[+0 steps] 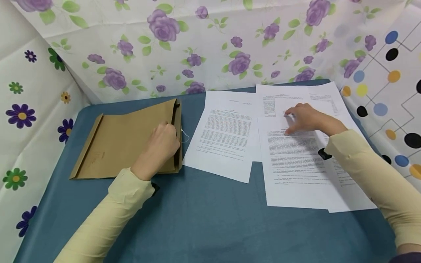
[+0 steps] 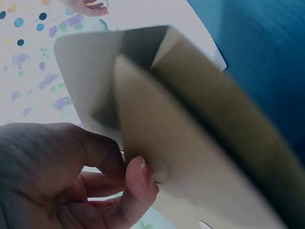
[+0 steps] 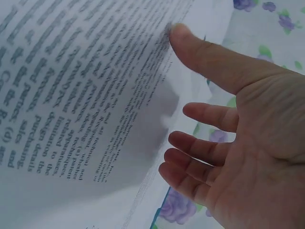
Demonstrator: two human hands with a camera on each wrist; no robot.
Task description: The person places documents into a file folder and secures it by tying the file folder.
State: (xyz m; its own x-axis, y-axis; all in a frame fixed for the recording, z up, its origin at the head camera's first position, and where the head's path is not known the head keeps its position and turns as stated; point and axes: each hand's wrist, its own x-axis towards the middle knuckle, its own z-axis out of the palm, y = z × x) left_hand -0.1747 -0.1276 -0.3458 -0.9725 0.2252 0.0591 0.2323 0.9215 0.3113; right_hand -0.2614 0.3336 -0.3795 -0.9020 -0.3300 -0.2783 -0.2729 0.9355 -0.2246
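Pale sleeves (image 1: 102, 219) cross a blue tabletop (image 1: 210, 219) bearing printed sheets (image 1: 296, 171) and, at left, a brown envelope (image 1: 131, 135), long axis left to right, mouth toward the sheets. Only the left wrist view shows the left hand (image 1: 161, 146) pinching its open edge, thumb against finger; the right hand (image 1: 309, 117), over the sheets, has fingers apart.

office-like table (image 1: 230, 226), printed pages (image 1: 227, 133), floral sheeting (image 1: 210, 47)
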